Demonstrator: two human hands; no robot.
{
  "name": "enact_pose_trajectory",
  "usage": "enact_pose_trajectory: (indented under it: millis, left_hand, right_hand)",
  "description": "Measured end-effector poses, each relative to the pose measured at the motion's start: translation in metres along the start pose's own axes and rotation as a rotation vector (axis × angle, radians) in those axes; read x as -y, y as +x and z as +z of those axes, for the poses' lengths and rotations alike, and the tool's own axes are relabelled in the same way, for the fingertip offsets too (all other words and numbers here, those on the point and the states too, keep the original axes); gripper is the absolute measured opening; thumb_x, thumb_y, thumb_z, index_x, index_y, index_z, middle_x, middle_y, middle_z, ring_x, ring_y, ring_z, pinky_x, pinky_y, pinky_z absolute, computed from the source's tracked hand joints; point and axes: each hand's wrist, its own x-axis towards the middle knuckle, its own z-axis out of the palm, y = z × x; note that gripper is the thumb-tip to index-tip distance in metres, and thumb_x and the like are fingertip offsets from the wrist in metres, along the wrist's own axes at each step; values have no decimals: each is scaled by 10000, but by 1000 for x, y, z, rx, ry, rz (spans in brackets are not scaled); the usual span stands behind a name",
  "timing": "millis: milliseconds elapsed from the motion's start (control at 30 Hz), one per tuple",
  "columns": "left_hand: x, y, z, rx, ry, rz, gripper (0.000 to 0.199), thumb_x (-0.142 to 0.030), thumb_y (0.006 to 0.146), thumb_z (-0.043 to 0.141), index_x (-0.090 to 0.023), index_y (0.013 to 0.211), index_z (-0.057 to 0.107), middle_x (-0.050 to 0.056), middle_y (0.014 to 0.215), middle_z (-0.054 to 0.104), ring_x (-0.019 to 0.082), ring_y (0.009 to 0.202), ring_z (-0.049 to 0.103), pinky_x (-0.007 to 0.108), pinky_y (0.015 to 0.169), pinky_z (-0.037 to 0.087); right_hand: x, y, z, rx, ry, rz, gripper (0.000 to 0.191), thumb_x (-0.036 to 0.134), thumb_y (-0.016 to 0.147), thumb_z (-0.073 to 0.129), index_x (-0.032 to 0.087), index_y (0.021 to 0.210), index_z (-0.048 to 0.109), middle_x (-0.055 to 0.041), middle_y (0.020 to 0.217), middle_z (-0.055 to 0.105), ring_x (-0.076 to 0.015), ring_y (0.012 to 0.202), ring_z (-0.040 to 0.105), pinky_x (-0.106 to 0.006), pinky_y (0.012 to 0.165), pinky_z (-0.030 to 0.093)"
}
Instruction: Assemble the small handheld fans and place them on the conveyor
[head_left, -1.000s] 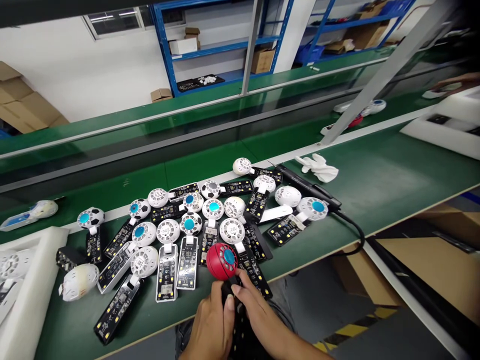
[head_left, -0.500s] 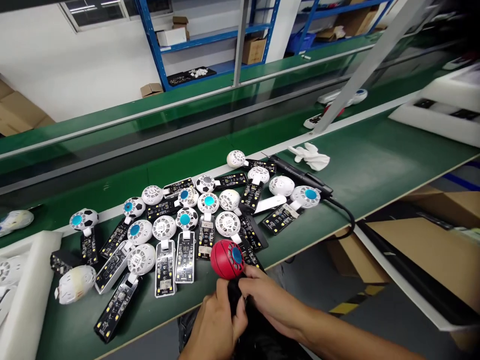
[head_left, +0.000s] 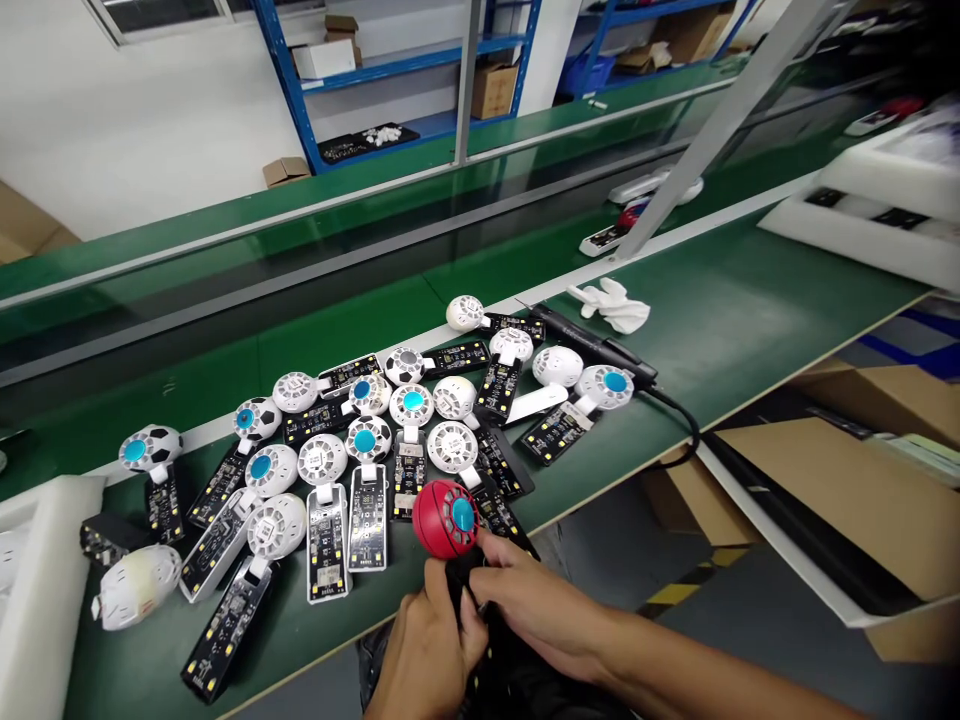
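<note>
Both of my hands hold one device at the table's front edge. Its head is a red ball with basketball lines (head_left: 435, 518) and a blue disc on its vented face. Below the ball, my left hand (head_left: 427, 640) is closed around the dark neck from the left. My right hand (head_left: 525, 595) grips the same part from the right, thumb pressed on it. The fingers and dark clothing hide most of the lower body. Just beyond lie similar devices with white vented heads (head_left: 452, 447) or soccer-ball heads (head_left: 369, 440), and exposed black circuit boards (head_left: 328, 545).
A black pen-like tool (head_left: 592, 345) with a cable lies to the right, near crumpled white gloves (head_left: 613, 304). White foam trays (head_left: 45, 590) stand at left and far right. Cardboard boxes (head_left: 832, 490) sit below the right edge. A green conveyor (head_left: 360, 300) runs behind.
The view has shifted slightly, so most things sit a little further left. Both hands keep their hold on the red ball-headed device, and small yellow spots now show below them.
</note>
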Motion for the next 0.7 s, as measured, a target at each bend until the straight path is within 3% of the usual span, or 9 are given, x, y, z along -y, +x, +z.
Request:
enact_pose_trajectory:
  millis: [167,300,500,600,700]
  left_hand:
    - [4,2,3,-33,-16,73,266,-202,842,311,-119,1058,442,135,759,684,264,691,662,308,600,449]
    - [2,4,-3,-33,23,166,251,-196,849,272,-122,992,464,141,729,682,277,664,671,326,577,475]
    - [4,5,-5,-252,103,390,191,-206,838,310,-127,922,462,103,613,665,253,535,659,309,484,488]
    - [6,3,-2,-338,130,401,138,-203,824,335,-151,863,456,72,550,645,232,465,639,286,440,472]
    - [7,1,-2,-349,130,379,86,-211,811,381,-172,846,449,49,544,646,213,456,638,263,435,465]
  right_hand:
    - [-1,1,-1,-45,-1,8,423,133,492,450,165,885,604,42,672,571,-139,682,466,-229,655,347]
    - [1,3,-1,-127,-10,51,370,145,496,445,164,828,607,45,613,538,-142,641,445,-242,625,342]
    - [6,3,-8,-15,9,8,321,119,534,436,158,785,632,34,630,598,-134,603,476,-245,657,347]
    - [5,4,-12,29,5,-1,339,102,544,429,157,803,641,23,689,628,-144,662,514,-243,674,346]
    - [4,4,-12,71,0,0,340,97,560,444,149,830,644,12,716,642,-152,690,529,-254,702,355]
